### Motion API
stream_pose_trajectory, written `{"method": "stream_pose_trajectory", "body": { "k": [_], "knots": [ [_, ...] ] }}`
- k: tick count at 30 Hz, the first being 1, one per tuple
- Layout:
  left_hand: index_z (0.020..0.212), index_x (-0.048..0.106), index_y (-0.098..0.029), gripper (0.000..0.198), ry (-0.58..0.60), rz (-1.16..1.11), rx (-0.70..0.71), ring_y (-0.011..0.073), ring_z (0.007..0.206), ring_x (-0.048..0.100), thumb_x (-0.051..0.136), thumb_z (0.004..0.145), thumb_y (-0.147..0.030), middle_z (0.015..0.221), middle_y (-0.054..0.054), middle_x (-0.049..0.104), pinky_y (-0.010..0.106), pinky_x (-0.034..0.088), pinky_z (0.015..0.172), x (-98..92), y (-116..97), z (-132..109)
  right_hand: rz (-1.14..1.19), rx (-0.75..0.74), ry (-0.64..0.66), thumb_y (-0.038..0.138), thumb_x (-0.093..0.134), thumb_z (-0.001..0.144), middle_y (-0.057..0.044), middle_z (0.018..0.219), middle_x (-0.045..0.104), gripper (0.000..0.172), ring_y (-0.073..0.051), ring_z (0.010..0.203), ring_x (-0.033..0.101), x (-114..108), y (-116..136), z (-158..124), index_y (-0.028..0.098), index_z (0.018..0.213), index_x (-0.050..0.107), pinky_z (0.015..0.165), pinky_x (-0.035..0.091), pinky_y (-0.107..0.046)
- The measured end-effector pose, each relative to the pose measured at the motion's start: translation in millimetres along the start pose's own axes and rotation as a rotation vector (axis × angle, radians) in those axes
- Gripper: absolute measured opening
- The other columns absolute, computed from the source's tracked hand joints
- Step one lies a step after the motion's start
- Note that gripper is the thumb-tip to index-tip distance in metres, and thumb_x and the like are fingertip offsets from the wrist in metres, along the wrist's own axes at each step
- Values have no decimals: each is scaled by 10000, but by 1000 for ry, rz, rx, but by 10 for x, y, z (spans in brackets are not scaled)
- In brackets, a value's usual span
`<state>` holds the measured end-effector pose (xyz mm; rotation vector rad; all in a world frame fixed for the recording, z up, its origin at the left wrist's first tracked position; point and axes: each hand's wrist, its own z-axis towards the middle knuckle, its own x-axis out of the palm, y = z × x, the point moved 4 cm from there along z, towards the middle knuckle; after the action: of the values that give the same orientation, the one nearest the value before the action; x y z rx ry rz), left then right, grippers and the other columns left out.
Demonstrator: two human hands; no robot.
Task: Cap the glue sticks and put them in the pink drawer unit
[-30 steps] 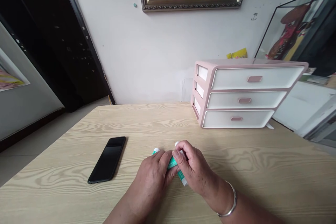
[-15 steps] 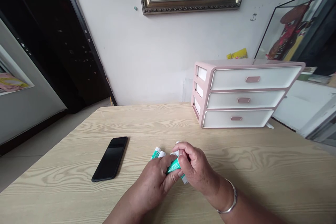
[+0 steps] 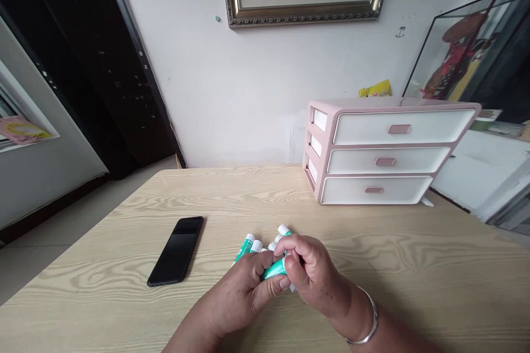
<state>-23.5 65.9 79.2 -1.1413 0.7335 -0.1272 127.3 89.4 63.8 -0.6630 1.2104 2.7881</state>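
Note:
A green glue stick (image 3: 274,269) with printed writing lies in my left hand (image 3: 244,289), its barrel between thumb and fingers. My right hand (image 3: 317,270) is closed around the right end of the same stick, thumb and curled forefinger pressed together there. That end is hidden by the fingers, so its cap does not show. On the table behind my hands are several more green sticks with white caps, among them a left one (image 3: 245,247) and a far one (image 3: 284,230). My hands partly cover them.
A black phone (image 3: 176,251) lies flat on the wooden table (image 3: 103,265) to the left. A pink and white drawer unit (image 3: 385,162) stands at the back right, with a yellow packet (image 3: 376,89) behind its top. A framed picture (image 3: 306,16) hangs on the wall.
The view has shifted slightly, so things sit a little lower. My right hand has moved slightly, and more of the sticks behind it shows. Both hands keep hold of the glue stick.

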Motion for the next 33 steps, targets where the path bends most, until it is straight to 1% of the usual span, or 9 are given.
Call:
{"method": "stream_pose_trajectory", "body": {
  "k": [2,4,7,10,14,17,20,25,33],
  "knots": [
    [959,693,-188,399,12,-91,-24,131,705,484,544,978,-558,788,0,612,230,410,677,-45,20,-39,-36,19,-69,274,466,961,-2,718,653,195,-145,600,554,-129,-63,2,243,904,650,602,460,-268],
    [852,654,-178,467,-8,-226,-83,106,600,394,546,950,-621,660,-29,506,218,356,584,-124,102,-102,-100,68,-274,271,456,954,2,684,627,200,-149,575,537,-354,-121,30,241,882,640,561,441,-263],
    [882,636,-178,436,-222,-341,-157,87,550,316,560,953,-601,616,-57,430,205,296,527,-313,271,-198,-209,105,-495,255,419,953,43,574,524,217,-140,479,454,-593,-137,117,233,913,630,485,369,-251],
    [1027,669,-188,442,-479,-164,-246,107,592,430,569,944,-611,683,-28,538,215,346,557,-480,382,-263,-343,119,-352,248,427,952,57,572,533,207,-140,475,474,-524,-186,231,214,1005,624,511,373,-256],
    [1242,646,-224,532,-758,250,-478,216,824,652,515,945,-645,909,45,721,278,461,710,-631,486,-347,-562,239,-230,299,417,997,-12,740,675,235,-184,660,627,-443,-459,231,194,1101,601,657,434,-284],
    [1370,570,-215,512,-738,548,-635,305,1058,686,412,1003,-536,1181,118,740,355,488,842,-656,598,-384,-683,393,-216,325,421,1008,-42,811,717,235,-213,753,674,-540,-648,206,202,1101,598,697,433,-292],
    [1443,492,-187,492,-676,734,-717,325,1177,665,344,1022,-395,1382,171,657,386,490,882,-649,685,-401,-757,515,-175,327,430,1011,-50,852,741,219,-223,791,688,-630,-684,222,216,1065,611,684,406,-289],
    [1393,527,-180,453,-518,881,-898,326,1037,725,381,987,-317,1269,186,707,369,498,755,-637,710,-384,-828,601,-86,324,420,1022,-69,887,754,242,-235,855,698,-619,-632,251,210,1008,633,699,385,-294],
    [1261,598,-180,368,-439,968,-1016,320,1006,727,390,981,-296,1206,186,717,356,486,714,-639,626,-381,-817,727,44,293,441,994,-99,968,767,244,-237,901,695,-606,-625,262,195,972,664,702,366,-301]
  ]
}}
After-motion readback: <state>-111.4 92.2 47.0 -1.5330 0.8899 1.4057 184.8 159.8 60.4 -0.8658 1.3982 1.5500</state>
